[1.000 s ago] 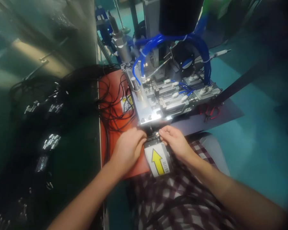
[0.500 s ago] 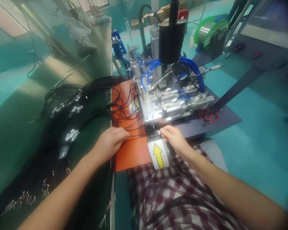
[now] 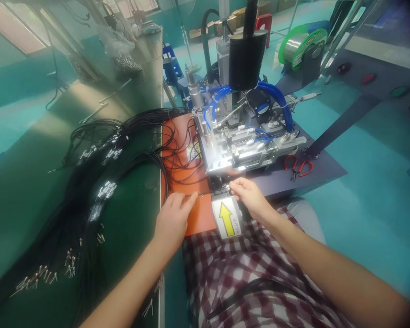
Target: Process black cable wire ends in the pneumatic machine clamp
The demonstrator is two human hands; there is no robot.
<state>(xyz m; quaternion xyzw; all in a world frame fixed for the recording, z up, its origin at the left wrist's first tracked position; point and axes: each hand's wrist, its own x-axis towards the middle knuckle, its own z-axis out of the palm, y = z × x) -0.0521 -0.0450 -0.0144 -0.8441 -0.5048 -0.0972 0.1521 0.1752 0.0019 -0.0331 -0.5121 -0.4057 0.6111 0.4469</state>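
Right hand (image 3: pixel 252 197) pinches 1 small metal piece (image 3: pixel 227 187) — shiny, silvery — fingers nearly closed.

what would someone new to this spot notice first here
Probably the shiny metal machine with its thick blue tubes, in the middle just beyond the two hands. Next might come the fat yellow arrow on a white label between the forearms, pointing at that machine. Off to the left, a big spread of black cables with bright metal ends covers part of the green table.

Two hands (image 3: pixel 172 216) (image 3: pixel 250 197), one spool (image 3: pixel 298 49), one arrow (image 3: pixel 227 219) and one pair of pliers (image 3: pixel 294 174) show.
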